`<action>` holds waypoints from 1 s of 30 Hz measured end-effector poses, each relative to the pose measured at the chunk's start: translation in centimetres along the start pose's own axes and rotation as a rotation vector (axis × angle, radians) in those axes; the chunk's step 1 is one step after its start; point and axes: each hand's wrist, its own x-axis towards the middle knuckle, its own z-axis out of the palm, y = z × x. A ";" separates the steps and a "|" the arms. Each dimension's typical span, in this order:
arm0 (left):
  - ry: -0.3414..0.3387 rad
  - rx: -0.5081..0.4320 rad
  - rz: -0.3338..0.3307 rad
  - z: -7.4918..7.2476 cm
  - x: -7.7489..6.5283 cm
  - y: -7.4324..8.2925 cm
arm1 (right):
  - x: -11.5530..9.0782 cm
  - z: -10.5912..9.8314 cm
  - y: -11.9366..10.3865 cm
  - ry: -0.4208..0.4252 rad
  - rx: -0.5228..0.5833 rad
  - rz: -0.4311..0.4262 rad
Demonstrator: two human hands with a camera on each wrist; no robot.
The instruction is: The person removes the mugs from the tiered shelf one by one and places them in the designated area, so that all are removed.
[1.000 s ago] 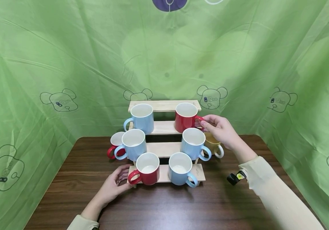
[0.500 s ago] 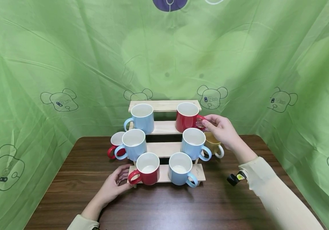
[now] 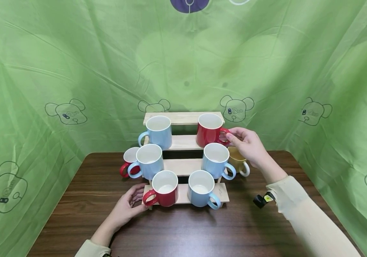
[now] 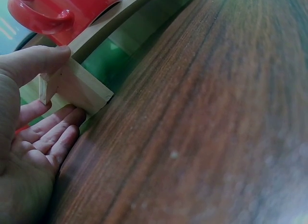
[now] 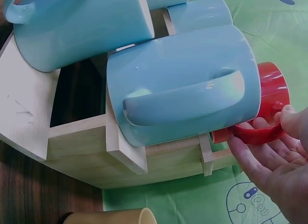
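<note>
A tiered wooden rack [image 3: 183,142] bears several mugs. In the head view my right hand [image 3: 247,144] pinches the handle of a red mug [image 3: 206,136] at the rack's upper right. The right wrist view shows thumb and fingers at that red handle [image 5: 260,135]; a blue mug [image 5: 183,84] hides most of the body, so I cannot tell whether its base touches the shelf. My left hand [image 3: 127,207] grips the front left corner of the rack, thumb against the board's end [image 4: 79,86]. Beside it stands another red mug [image 3: 169,195] on the lowest tier.
Blue mugs stand at upper left [image 3: 161,137], middle left [image 3: 152,166], middle right [image 3: 213,166] and front right [image 3: 197,196]. Behind the rack's sides are a red-and-white mug [image 3: 131,157] and a yellow mug [image 3: 237,159]. Green printed cloth [image 3: 183,71] surrounds the brown table [image 3: 183,235].
The red mug in my right hand has shifted slightly up and to the right. My left hand stays at the rack's corner, and the other mugs have not moved.
</note>
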 end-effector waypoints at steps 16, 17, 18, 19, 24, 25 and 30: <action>0.002 0.005 -0.004 0.0 0.0 -0.2 | -0.1 -0.3 -0.6 0.025 -0.002 -0.015; 0.002 0.005 -0.002 0.0 0.0 -0.2 | -0.1 -0.4 -0.6 0.024 -0.001 -0.020; 0.001 0.004 0.000 0.0 0.0 -0.2 | -0.1 -0.4 -0.7 0.027 0.000 -0.025; 0.000 0.004 0.001 0.0 0.0 -0.2 | -0.1 -0.4 -0.7 0.027 0.004 -0.030; 0.000 0.004 0.006 -0.1 0.0 -0.3 | 0.1 -0.7 -0.9 0.028 0.027 -0.057; 0.000 0.004 0.007 -0.1 0.0 -0.3 | 0.0 -0.7 -1.0 0.030 0.034 -0.062; -0.001 0.001 0.013 -0.1 0.0 -0.4 | -0.1 -1.0 -1.7 0.064 0.084 -0.098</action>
